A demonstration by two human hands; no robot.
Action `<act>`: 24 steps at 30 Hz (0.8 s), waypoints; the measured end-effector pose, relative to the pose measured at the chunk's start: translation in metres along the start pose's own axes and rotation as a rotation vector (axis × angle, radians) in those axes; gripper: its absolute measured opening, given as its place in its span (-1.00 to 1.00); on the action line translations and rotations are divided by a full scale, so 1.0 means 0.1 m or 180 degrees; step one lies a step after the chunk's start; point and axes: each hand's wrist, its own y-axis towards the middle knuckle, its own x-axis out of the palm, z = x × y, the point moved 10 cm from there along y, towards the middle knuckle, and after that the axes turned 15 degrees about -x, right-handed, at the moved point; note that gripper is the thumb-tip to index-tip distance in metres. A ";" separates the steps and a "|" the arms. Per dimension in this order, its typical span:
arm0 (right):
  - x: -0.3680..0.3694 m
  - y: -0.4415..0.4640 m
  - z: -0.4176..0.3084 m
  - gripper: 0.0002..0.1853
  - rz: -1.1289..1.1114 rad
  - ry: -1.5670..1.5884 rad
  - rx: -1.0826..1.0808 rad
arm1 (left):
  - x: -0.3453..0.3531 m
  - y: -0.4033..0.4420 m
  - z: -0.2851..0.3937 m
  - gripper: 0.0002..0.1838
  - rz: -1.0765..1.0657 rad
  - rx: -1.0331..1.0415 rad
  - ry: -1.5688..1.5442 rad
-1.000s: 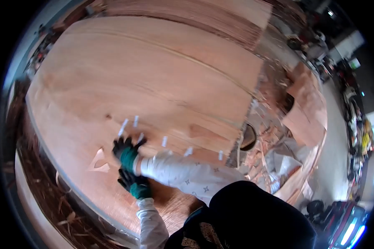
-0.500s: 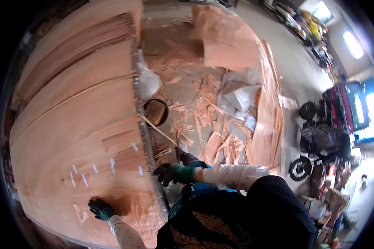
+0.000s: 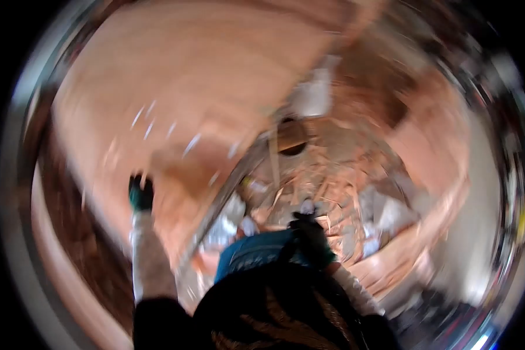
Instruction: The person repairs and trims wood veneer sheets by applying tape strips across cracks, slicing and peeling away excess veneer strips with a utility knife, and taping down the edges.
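My left hand (image 3: 141,191), in a dark green glove, reaches onto a broad sheet of thin wood veneer (image 3: 175,76). Its fingers point away from me, somewhat apart, and nothing shows in them. Several short white strips (image 3: 192,144) lie on the sheet ahead of that hand. My right hand (image 3: 312,236), also gloved, is close to my body, in front of a blue cloth (image 3: 254,252) at my waist. Blur and the dark glove hide whether its fingers hold anything. A small whitish tip (image 3: 307,206) shows just beyond them.
The stack's straight edge (image 3: 227,186) runs diagonally past my body. On the floor are a round dark container (image 3: 291,137), wood scraps (image 3: 332,175) and crumpled plastic sheeting (image 3: 388,210). Large veneer pieces (image 3: 437,134) stand to the right. Motion smears the view.
My view has swung round, so the stack appears rotated. My right hand has moved from the stack's edge to my waist. My left hand remains over the veneer, now with its arm stretched straight ahead.
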 end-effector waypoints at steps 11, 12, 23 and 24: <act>-2.12 -0.03 0.43 -0.55 -0.0211 -0.0358 0.1655 | -2.26 -6.62 -0.62 -0.70 0.0081 -0.5170 0.1111; -2.08 0.10 0.47 -0.53 -0.0405 -0.0377 0.1846 | -2.28 -7.30 -0.22 -0.67 -0.0067 -0.5518 0.0649; 1.26 1.59 -1.07 -0.65 -0.2359 -0.1356 -0.0715 | -1.14 -10.20 3.08 -0.58 -0.2671 -0.6326 -0.0224; 1.58 1.52 -1.05 -0.66 -0.2519 -0.1350 -0.0882 | -0.84 -10.10 2.99 -0.56 -0.2527 -0.6060 -0.0368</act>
